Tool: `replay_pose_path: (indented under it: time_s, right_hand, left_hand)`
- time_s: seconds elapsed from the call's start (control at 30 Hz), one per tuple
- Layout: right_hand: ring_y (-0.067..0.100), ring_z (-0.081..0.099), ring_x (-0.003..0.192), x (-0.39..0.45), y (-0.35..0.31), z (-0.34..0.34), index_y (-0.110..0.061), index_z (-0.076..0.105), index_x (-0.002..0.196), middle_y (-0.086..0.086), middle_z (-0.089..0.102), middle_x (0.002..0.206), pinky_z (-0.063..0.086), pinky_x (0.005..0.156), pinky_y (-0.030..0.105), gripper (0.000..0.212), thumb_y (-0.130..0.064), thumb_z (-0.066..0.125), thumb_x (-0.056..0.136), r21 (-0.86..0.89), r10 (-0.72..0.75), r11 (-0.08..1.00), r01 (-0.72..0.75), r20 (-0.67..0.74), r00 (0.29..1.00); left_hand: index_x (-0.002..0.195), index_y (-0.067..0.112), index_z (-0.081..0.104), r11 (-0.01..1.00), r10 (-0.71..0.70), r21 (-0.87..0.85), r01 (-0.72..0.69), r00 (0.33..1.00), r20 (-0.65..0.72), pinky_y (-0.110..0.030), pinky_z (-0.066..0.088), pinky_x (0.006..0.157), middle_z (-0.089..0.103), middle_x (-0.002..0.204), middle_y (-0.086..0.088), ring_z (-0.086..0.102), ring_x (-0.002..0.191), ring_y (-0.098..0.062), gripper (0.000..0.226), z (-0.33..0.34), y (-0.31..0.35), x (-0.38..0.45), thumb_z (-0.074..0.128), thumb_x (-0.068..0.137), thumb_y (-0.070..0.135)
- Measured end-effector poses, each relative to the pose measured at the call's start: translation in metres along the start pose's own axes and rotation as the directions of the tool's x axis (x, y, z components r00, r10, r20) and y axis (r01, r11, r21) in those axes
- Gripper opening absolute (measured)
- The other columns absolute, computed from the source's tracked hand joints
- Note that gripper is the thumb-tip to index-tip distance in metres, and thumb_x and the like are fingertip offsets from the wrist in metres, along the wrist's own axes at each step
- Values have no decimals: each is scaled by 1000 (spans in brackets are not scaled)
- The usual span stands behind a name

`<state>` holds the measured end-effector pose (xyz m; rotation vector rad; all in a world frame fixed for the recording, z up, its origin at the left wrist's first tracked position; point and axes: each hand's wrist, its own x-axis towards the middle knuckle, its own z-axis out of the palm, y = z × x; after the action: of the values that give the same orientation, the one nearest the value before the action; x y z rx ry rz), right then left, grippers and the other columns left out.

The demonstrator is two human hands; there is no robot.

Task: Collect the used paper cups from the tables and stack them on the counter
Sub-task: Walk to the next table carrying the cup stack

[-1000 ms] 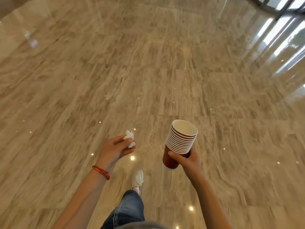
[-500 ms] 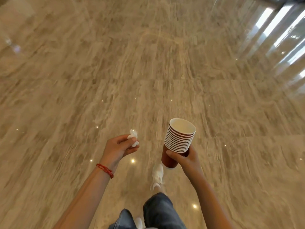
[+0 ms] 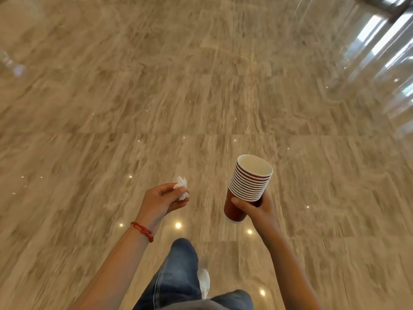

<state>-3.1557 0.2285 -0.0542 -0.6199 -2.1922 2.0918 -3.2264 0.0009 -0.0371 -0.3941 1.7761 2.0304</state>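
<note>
Since the earlier frame a denim-clad leg has swung forward below the nested stack of red paper cups with white rims; the polished beige stone floor has slid past. Stack tilts slightly, held in the air in front of the body. Right hand, grip wrapped round the stack's lower cups. Left hand, left of the stack, pinching a crumpled white tissue. No bench in view. Stack probably light, walls crushable; best held low, gently.

A large lobby or public hall.
Glossy beige veined marble floor tiles are stretching everywhere, mirroring ceiling spotlights and tall bright glazing at the upper right corner.
</note>
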Motion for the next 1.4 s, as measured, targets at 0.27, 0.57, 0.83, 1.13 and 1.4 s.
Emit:
replay_pose_path:
  time_s: [0.27,0.57,0.83,1.13,1.4]
  right_hand:
    - [6,66,96,198,-30,17,-18,56,118,-3,69,105,53,71,15,52,-14,79,72,-10,-5,1000,5,-2,1000]
    - [3,65,96,424,-114,31,-20,56,118,-7,69,104,52,72,15,58,-21,82,66,-10,-26,1000,26,2,1000]
    - [1,66,94,597,-147,9,-26,57,112,-14,70,99,51,69,11,54,-25,81,63,0,-35,999,35,-23,999]
    - [-3,65,91,833,-213,-34,-30,56,109,-19,70,96,50,67,9,48,-13,79,70,7,-78,997,78,-12,997]
    - [3,66,94,998,-258,-45,-24,58,112,-9,71,100,51,69,12,47,-10,78,72,26,-29,999,30,-3,1000]
  left_hand:
    - [88,5,70,1000,-6,-20,6,1000,4,-21,56,62,74,81,-11,71,75,-19,9,43,73,188,66,81,8]
    - [87,4,70,1000,10,-8,-10,1000,9,-20,56,61,72,81,-13,70,71,-19,8,101,208,395,66,80,7]
    - [87,5,70,999,-32,11,32,999,-1,-21,57,63,73,82,-11,71,75,-20,8,154,265,544,66,81,8]
    - [87,4,70,1000,0,-9,0,1000,15,-20,56,60,72,76,-9,71,69,-16,8,260,365,741,66,81,7]
    - [88,5,69,999,-31,-17,31,1000,1,-20,57,61,71,82,-13,71,71,-17,8,309,440,887,66,81,7]
